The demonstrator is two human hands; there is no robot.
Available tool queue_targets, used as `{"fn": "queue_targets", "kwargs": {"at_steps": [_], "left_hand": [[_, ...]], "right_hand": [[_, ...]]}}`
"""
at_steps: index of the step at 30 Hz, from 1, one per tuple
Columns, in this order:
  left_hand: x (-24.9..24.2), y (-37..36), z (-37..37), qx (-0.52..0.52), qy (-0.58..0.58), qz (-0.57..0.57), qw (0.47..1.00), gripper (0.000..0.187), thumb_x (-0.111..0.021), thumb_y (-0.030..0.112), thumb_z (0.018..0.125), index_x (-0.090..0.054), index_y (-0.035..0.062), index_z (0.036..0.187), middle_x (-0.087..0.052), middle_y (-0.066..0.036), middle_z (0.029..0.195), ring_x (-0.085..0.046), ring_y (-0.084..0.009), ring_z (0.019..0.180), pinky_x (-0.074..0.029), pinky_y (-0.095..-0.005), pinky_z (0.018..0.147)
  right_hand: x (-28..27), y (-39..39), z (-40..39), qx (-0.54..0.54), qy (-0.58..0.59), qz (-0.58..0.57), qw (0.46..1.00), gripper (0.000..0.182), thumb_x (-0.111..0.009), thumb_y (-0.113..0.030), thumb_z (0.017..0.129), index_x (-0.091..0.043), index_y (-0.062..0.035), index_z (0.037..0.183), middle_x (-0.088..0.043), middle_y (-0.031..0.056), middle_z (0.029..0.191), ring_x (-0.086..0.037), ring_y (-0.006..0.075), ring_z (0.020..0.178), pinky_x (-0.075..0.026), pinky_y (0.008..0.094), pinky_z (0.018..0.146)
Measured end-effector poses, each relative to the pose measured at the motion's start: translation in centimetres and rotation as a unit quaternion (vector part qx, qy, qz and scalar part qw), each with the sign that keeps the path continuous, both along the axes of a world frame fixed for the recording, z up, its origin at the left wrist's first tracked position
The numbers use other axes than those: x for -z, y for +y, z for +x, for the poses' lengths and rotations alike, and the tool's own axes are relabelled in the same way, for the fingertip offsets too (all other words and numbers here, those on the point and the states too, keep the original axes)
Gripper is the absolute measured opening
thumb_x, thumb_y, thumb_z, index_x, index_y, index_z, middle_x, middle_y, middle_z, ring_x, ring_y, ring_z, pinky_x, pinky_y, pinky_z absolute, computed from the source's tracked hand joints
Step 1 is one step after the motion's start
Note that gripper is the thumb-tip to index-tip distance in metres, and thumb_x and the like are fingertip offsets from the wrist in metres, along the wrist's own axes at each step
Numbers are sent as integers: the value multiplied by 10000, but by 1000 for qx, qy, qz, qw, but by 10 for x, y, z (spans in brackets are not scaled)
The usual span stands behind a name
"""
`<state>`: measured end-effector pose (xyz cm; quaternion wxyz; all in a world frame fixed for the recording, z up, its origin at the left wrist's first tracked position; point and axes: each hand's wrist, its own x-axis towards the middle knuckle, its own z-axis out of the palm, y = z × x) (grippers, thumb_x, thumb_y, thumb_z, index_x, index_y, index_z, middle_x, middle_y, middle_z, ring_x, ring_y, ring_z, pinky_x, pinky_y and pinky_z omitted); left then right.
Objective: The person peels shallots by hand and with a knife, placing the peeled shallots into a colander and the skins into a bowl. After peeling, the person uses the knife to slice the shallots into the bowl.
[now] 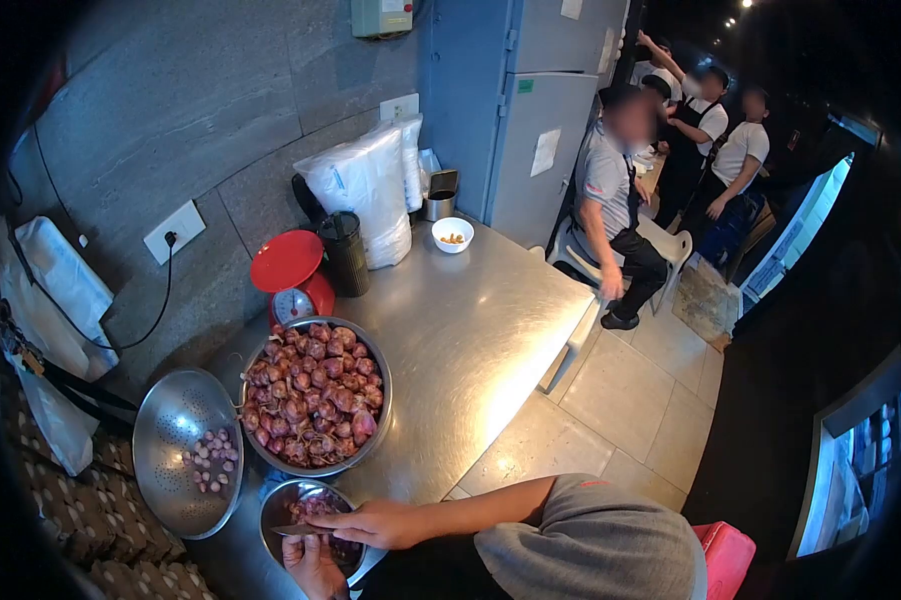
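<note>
My right hand (388,524) is closed around a small knife (298,529), whose blade points left over a metal bowl (268,505) of purplish peelings. Just below the blade, my left hand (315,566) has its fingers pinched together; what is in them is too small and hidden to make out. Beside this bowl, a large metal basin (388,400) is heaped with unpeeled red shallots (315,390). To its left a metal colander (160,480) holds several peeled, pale purple shallots (213,460).
Along the wall stand a red kitchen scale (288,265), a dark lidded container (344,255), plastic-wrapped packs (365,190) and a white bowl (452,236) on the steel table (460,320). Egg trays (60,510) are stacked at lower left. One person (615,180) sits beyond the table; several others stand behind.
</note>
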<state>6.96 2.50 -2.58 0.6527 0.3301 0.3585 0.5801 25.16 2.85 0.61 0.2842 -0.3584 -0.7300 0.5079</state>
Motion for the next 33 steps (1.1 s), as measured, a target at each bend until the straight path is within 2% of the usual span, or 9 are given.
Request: {"fn": "queue_targets", "kwargs": {"at_steps": [1, 4, 7, 10, 13, 19, 25, 30, 33], "left_hand": [[2, 0, -2, -4, -5, -12, 1000, 99, -555, 39, 823, -549, 76, 915, -590, -71, 988, -568, -156, 898, -484, -263, 783], [7, 1, -5, -7, -22, -27, 999, 104, -550, 43, 828, -552, 79, 925, -590, -63, 987, -567, -146, 888, -486, -255, 772], [-1, -1, 1, 1, -32, -18, 999, 96, -542, 50, 835, -551, 79, 926, -589, -53, 983, -565, -139, 881, -485, -250, 766], [-9, -3, 1, -6, -19, -38, 999, 89, -536, 53, 840, -549, 78, 925, -586, -49, 979, -561, -139, 885, -483, -252, 766], [-5, -3, -3, -12, -20, -29, 999, 89, -535, 52, 840, -547, 74, 925, -584, -50, 977, -558, -140, 893, -477, -254, 772], [-5, -4, -4, -8, -15, -18, 1000, 94, -540, 47, 837, -548, 67, 928, -587, -54, 979, -559, -141, 895, -467, -251, 781], [-12, -5, -6, -33, -17, -46, 998, 71, -548, 42, 830, -548, 64, 898, -587, -51, 950, -556, -137, 880, -463, -257, 784], [-3, -4, -14, -33, -18, -32, 999, 110, -551, -14, 812, -543, 67, 886, -588, -58, 940, -575, -151, 856, -506, -269, 742], [-7, -5, -12, -41, -11, -50, 998, 42, -556, 51, 828, -550, 57, 869, -585, -49, 917, -559, -131, 849, -472, -262, 770]], "right_hand": [[-1, 1, 1, -7, -52, -24, 998, 463, -376, -271, 920, -251, -201, 1360, -547, 206, 1057, -574, 351, 822, -436, 343, 754], [-2, 3, 1, -10, -44, -63, 997, 452, -387, -261, 919, -281, -173, 1349, -544, 193, 1095, -570, 323, 914, -423, 328, 804], [22, 2, -7, 12, 117, -12, 993, 439, -397, -249, 918, -311, -143, 1335, -534, 178, 1135, -545, 286, 1007, -395, 310, 863], [26, 2, -12, -20, 183, -93, 979, 430, -402, -243, 918, -330, -125, 1325, -522, 169, 1164, -513, 265, 1066, -365, 302, 904], [30, 0, -19, 27, 194, 31, 980, 432, -402, -248, 918, -330, -116, 1324, -534, 171, 1140, -529, 258, 1036, -381, 302, 884], [9, -4, -13, 13, 29, -43, 999, 437, -417, -243, 915, -341, -76, 1311, -556, 164, 1101, -541, 222, 1010, -398, 300, 860], [32, -3, -28, 28, 208, -15, 978, 425, -408, -226, 919, -340, -79, 1312, -505, 177, 1172, -504, 245, 1065, -370, 307, 906], [26, -5, -26, 15, 115, -60, 992, 420, -396, -218, 923, -343, -46, 1302, -484, 158, 1208, -466, 238, 1115, -333, 300, 947], [20, -7, -24, 26, 101, -49, 993, 407, -394, -230, 918, -369, -67, 1291, -510, 167, 1177, -499, 256, 1079, -360, 302, 921]]}}
